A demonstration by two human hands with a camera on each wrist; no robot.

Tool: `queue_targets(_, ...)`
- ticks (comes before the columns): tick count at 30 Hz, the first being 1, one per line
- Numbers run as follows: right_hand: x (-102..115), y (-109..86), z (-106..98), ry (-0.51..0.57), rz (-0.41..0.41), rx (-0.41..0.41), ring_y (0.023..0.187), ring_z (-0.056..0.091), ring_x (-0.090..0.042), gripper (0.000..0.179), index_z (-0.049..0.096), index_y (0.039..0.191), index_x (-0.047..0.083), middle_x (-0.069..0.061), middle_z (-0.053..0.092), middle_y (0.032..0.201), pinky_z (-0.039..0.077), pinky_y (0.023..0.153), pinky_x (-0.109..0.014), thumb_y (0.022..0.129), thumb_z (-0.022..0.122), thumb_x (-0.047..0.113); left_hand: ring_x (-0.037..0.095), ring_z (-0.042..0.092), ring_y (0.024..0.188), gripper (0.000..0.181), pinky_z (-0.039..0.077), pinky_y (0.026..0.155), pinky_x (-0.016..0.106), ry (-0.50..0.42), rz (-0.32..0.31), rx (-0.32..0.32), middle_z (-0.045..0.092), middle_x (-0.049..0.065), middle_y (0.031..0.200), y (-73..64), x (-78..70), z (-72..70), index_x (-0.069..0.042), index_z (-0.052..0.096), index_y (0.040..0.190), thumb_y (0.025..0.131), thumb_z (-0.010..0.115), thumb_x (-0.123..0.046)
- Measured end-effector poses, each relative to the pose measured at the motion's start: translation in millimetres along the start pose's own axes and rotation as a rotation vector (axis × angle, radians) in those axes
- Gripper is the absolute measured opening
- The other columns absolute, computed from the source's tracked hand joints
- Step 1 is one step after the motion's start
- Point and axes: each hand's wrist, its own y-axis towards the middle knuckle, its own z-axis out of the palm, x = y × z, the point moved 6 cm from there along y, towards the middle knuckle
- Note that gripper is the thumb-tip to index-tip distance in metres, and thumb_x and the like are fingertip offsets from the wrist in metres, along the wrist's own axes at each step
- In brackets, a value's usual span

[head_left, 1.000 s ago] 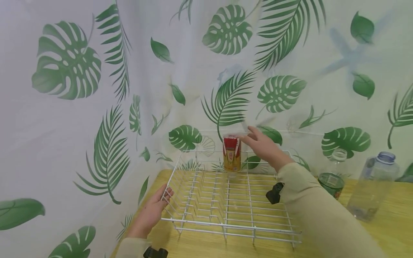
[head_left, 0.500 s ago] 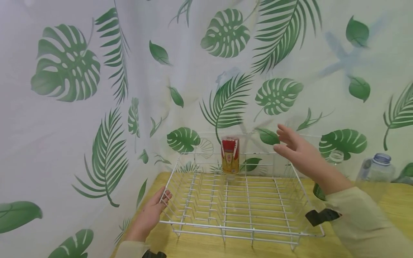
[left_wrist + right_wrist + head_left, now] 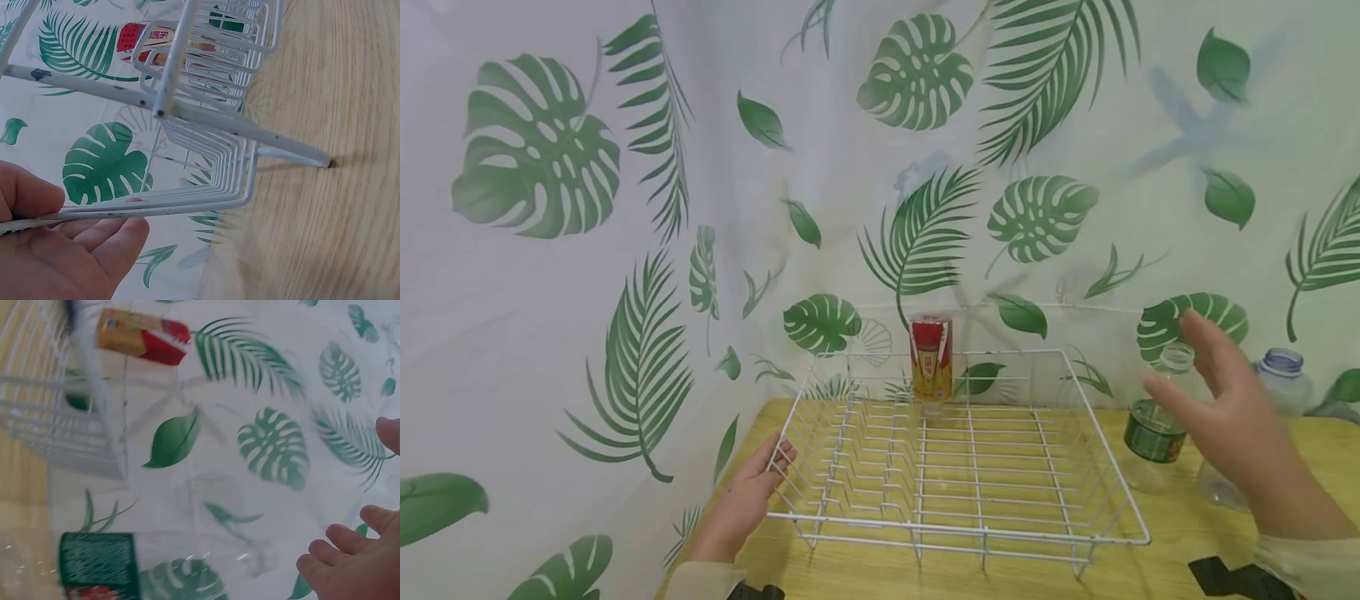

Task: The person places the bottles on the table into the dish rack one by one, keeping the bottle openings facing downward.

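Note:
My left hand (image 3: 741,500) grips the left side of a white wire dish rack (image 3: 985,531). In the left wrist view, thumb and fingers (image 3: 122,247) lie on opposite sides of its rim wire. A red-and-gold drink container (image 3: 932,358) stands upright at the back of the rack. My right hand (image 3: 1240,425) is in the air at the right, fingers spread and holding nothing. In the head view it overlaps two clear bottles. The nearer one, a bottle with a green label (image 3: 1153,433), stands right of the rack. Behind the hand is a larger bottle with a blue-tinted neck (image 3: 1283,371).
The rack rests on a wood-grain table (image 3: 1326,467). A white curtain (image 3: 820,67) printed with green leaves hangs behind the table and along its left side. Upright wire dividers (image 3: 891,467) fill the rack's left part.
My right hand has moved away from the top of the red-and-gold container, rightward to the bottles. My left hand has stayed on the rack, and the container has stayed put.

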Motion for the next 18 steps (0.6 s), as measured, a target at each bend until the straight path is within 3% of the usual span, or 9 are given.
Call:
queue_targets(3,-17.1,-2.8,-2.3,-0.004,0.022,-0.038,0.149,0.000,-0.048,0.089,-0.005,0.164,0.024,-0.011,-0.003,0.169,0.002,0.117,-0.064,0.103,0.060,0.029,0.042,0.032,0.144,0.059,0.022,0.118,0.057,0.024,-0.006,-0.003,0.035,0.031,0.154,0.1,-1.2,-0.4,0.008,0.013,0.158,0.103,0.035,0.002)
queue_targets(5,-30.9,-3.1,-3.0,-0.009,0.036,-0.054,0.150,0.001,-0.045,0.091,-0.007,0.163,0.022,-0.014,-0.004,0.168,0.007,0.123,-0.043,0.103,0.061,0.029,0.043,0.031,0.144,0.059,0.022,0.118,0.058,0.032,-0.011,-0.001,0.035,0.031,0.154,-0.5,-1.4,-0.4,0.007,0.013,0.158,0.104,0.035,0.001)
queue_targets(6,-38.4,-3.0,-2.4,-0.002,0.053,-0.057,0.151,0.000,-0.044,0.092,-0.008,0.163,0.022,-0.014,-0.005,0.168,0.006,0.123,-0.038,0.102,0.061,0.030,0.043,0.031,0.144,0.059,0.022,0.118,0.058,0.030,-0.017,0.001,0.034,0.030,0.155,-0.9,-1.6,-0.4,0.007,0.013,0.159,0.104,0.035,-0.001)
queue_targets(8,-54.9,-3.1,-1.5,0.007,0.084,-0.058,0.152,-0.001,-0.039,0.094,-0.010,0.163,0.022,-0.015,-0.007,0.168,0.008,0.117,-0.015,0.102,0.061,0.032,0.042,0.030,0.145,0.059,0.022,0.118,0.058,0.023,-0.027,0.006,0.033,0.030,0.156,-1.6,-1.5,0.3,0.007,0.013,0.159,0.105,0.035,-0.002)
queue_targets(10,-71.9,-3.5,-0.1,0.021,0.104,-0.050,0.153,-0.002,-0.035,0.095,-0.012,0.162,0.020,-0.017,-0.008,0.167,0.009,0.104,0.000,0.102,0.061,0.033,0.043,0.029,0.145,0.059,0.022,0.118,0.057,0.006,-0.027,0.009,0.032,0.030,0.156,-1.5,-0.8,1.0,0.007,0.012,0.159,0.105,0.035,-0.002)
queue_targets(13,-96.1,-4.6,4.2,0.047,0.136,-0.035,0.152,-0.001,-0.036,0.097,-0.013,0.162,0.017,-0.021,-0.007,0.167,0.012,0.100,0.003,0.102,0.061,0.033,0.044,0.030,0.145,0.058,0.024,0.117,0.057,0.001,-0.017,0.007,0.032,0.032,0.156,-1.6,-1.4,0.8,0.009,0.012,0.158,0.105,0.034,-0.001)
queue_targets(18,-128.4,-7.0,17.7,0.069,0.184,0.014,0.148,0.004,-0.049,0.099,-0.017,0.160,0.011,-0.029,-0.003,0.164,0.016,0.096,0.004,0.102,0.061,0.034,0.045,0.032,0.143,0.058,0.025,0.117,0.057,0.000,0.004,-0.008,0.032,0.033,0.155,-2.1,-3.0,-0.6,0.010,0.013,0.157,0.104,0.034,0.001)
